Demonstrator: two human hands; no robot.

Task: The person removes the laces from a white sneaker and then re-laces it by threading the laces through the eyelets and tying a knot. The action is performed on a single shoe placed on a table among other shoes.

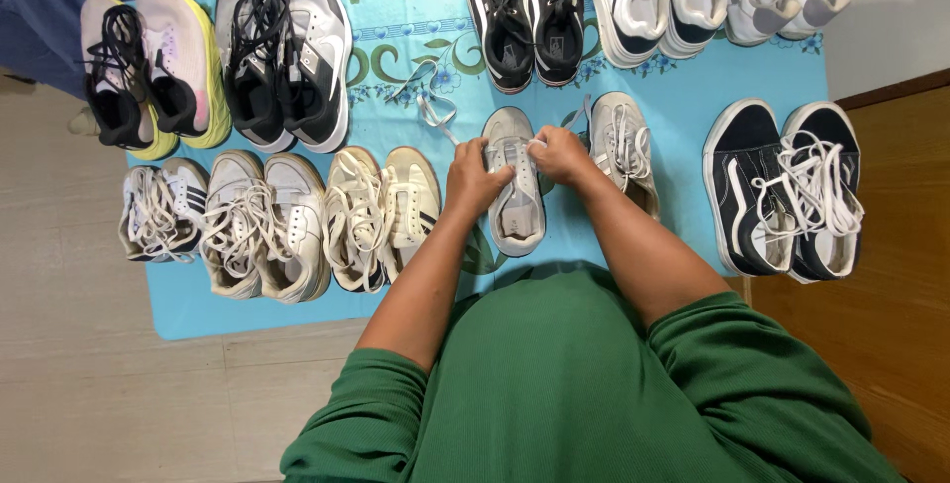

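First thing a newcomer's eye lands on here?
Both hands at centre, left hand and right hand, working a white lace on a grey sneaker. Around them, pairs of shoes lie in rows on a turquoise floral cloth; the navy pair at right and the yellow-soled pair top left stand out.

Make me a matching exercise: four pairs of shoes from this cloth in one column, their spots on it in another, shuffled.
1. pink and yellow shoes
2. black shoes
3. navy shoes
4. striped white shoes

A. right edge of the blue cloth
B. near left corner
C. far row, middle
D. far left corner

Pairs: 1-D, 2-C, 3-A, 4-B
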